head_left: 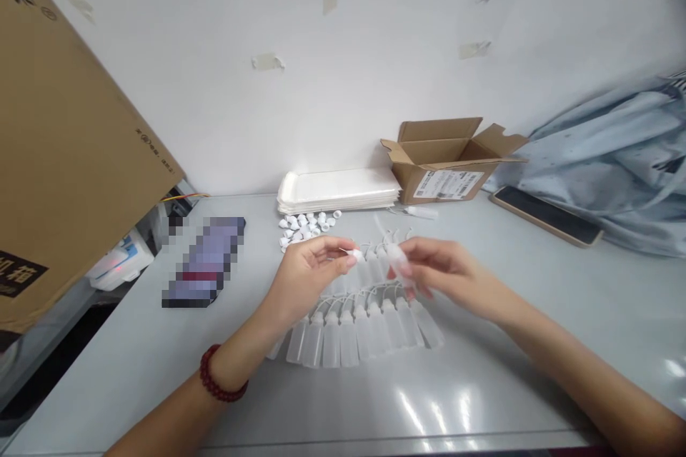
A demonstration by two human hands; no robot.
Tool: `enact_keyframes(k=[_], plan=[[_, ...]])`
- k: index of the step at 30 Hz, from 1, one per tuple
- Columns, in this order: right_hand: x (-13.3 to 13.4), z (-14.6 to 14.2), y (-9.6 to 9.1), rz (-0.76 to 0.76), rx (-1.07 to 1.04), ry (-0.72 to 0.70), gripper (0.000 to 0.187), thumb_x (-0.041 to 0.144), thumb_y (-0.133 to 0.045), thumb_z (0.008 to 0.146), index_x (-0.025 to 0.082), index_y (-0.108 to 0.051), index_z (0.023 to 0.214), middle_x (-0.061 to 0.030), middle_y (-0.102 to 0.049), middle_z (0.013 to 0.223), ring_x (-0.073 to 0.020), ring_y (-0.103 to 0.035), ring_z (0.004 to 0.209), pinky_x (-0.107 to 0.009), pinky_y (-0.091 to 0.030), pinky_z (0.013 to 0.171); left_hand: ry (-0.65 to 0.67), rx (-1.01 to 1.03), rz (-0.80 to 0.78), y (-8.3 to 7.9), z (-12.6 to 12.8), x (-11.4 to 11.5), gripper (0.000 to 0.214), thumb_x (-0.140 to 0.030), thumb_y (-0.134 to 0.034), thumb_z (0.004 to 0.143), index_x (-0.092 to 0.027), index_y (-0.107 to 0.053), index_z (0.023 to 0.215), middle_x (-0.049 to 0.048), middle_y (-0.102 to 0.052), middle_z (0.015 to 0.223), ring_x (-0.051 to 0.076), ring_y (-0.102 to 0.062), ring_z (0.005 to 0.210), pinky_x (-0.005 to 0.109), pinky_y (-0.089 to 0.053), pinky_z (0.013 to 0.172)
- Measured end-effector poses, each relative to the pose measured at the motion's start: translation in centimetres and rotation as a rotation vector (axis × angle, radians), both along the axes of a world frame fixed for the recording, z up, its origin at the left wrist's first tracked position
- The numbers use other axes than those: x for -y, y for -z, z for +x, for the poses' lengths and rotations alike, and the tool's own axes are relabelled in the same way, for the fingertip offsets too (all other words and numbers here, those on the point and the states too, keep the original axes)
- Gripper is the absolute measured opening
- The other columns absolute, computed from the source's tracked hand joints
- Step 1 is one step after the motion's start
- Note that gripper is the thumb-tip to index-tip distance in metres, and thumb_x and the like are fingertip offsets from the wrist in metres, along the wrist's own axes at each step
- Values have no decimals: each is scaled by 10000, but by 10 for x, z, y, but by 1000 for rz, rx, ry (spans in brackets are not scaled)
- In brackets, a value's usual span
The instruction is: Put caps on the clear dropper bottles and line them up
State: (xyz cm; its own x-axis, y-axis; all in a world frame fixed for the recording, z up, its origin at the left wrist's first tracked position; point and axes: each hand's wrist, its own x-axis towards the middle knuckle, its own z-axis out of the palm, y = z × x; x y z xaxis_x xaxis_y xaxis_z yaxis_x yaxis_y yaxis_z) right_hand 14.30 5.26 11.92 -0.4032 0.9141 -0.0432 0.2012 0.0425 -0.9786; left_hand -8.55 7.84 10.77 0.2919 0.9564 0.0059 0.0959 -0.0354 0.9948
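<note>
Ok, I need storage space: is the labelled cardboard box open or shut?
Open: the labelled cardboard box has raised, spread flaps, with part of its inside showing.

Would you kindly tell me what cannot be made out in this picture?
In the head view:
Back-row bottles: partly hidden by the left hand and right hand.
Pixelated object: details masked.
Label: print too small.
Small open box: floor hidden by its front wall.
Large carton: cut by left edge.
</note>
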Motion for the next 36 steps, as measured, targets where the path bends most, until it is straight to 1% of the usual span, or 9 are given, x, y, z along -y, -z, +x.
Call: enact_keyframes(k=[3,7,11,14,20,24,30,33,36], plan=[[8,-14,5,-118,-108,-108,221,351,-575,881,148,-659,905,-23,-634,739,-104,-576,591,-214,-406,526,32,139,-96,-2,2,3,188,-273,-755,743,-197,-710,909,24,-707,966,139,-631,906,220,-497,761],[8,-17,11,-173,-135,-120,271,374,-560,895,136,-686,866,-35,-638,765,-90,-528,574,-218,-382,529,84,186,-150,-4,1,3,183,-254,-757,741,-183,-704,900,23,-692,970,128,-623,898,215,-495,771],[5,-14,13,-167,-122,-92,326,401,-524,919,135,-698,847,-7,-561,640,-88,-456,550,-231,-342,539,141,127,-103,-7,-1,3,145,-236,-723,763,-168,-698,888,32,-679,923,143,-623,878,258,-507,794],[4,-13,14,-159,-117,-74,322,418,-545,905,139,-692,842,20,-491,566,-87,-419,531,-230,-321,524,162,67,-48,-9,-1,3,136,-238,-706,773,-163,-693,886,36,-680,885,156,-634,855,283,-516,797],[6,-17,15,-186,-171,-18,300,425,-582,872,153,-613,996,-37,-651,754,-73,-429,498,-216,-315,461,146,11,18,-10,1,6,97,-220,-709,768,-159,-688,840,27,-682,848,147,-640,822,261,-520,765],[7,-17,15,-220,-196,-5,317,450,-607,848,170,-550,987,-30,-667,725,-63,-417,459,-199,-287,428,147,17,8,-9,0,8,127,-237,-728,755,-158,-690,847,22,-678,832,140,-640,809,244,-515,754],[7,-16,14,-240,-216,-25,317,465,-588,858,177,-524,974,-21,-671,713,-51,-406,421,-195,-281,411,147,-19,-32,-9,0,7,167,-283,-720,758,-157,-678,860,30,-669,843,148,-625,793,254,-506,722],[7,-17,13,-240,-206,-18,320,471,-586,857,182,-513,974,-20,-668,705,-52,-401,415,-198,-272,410,214,-109,-50,-9,0,5,196,-337,-647,817,-155,-693,872,32,-657,780,145,-602,727,272,-502,698],[7,-18,12,-244,-194,-19,309,463,-588,856,186,-502,963,-13,-660,692,-51,-395,413,-196,-271,411,274,-156,-73,-9,-1,5,239,-369,-593,852,-151,-689,830,25,-636,711,134,-582,661,265,-496,657]])
